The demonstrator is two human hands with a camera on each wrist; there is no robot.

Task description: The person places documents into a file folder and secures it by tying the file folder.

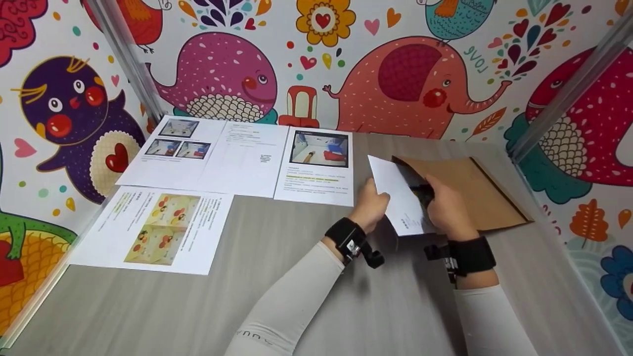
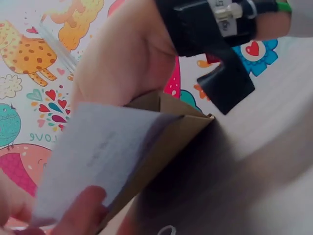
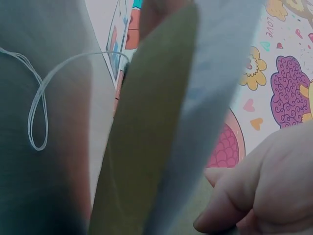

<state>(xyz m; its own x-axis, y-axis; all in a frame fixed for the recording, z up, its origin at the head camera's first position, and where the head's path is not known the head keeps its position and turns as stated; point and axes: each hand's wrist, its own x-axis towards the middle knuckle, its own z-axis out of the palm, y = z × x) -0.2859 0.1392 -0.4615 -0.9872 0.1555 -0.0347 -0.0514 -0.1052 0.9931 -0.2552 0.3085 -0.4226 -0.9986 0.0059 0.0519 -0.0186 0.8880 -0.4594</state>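
Observation:
A brown paper envelope (image 1: pixel 487 193) is held at a slant above the table on the right, its mouth spread towards the left. White paper (image 1: pixel 395 202) with a little print sticks out of that mouth, its inner part hidden inside. My left hand (image 1: pixel 370 203) pinches the paper's left edge, thumb on the printed side in the left wrist view. At the envelope's mouth, my right hand (image 1: pixel 449 210) grips the brown edge, the fingers behind it hidden. A looped white string (image 3: pixel 41 110) hangs beside the envelope in the right wrist view.
Printed sheets (image 1: pixel 247 163) lie side by side along the back left of the grey table (image 1: pixel 277 257). Another sheet with yellow pictures (image 1: pixel 163 227) lies nearer the front. Walls with cartoon animals (image 1: pixel 405 89) stand close behind and at both sides.

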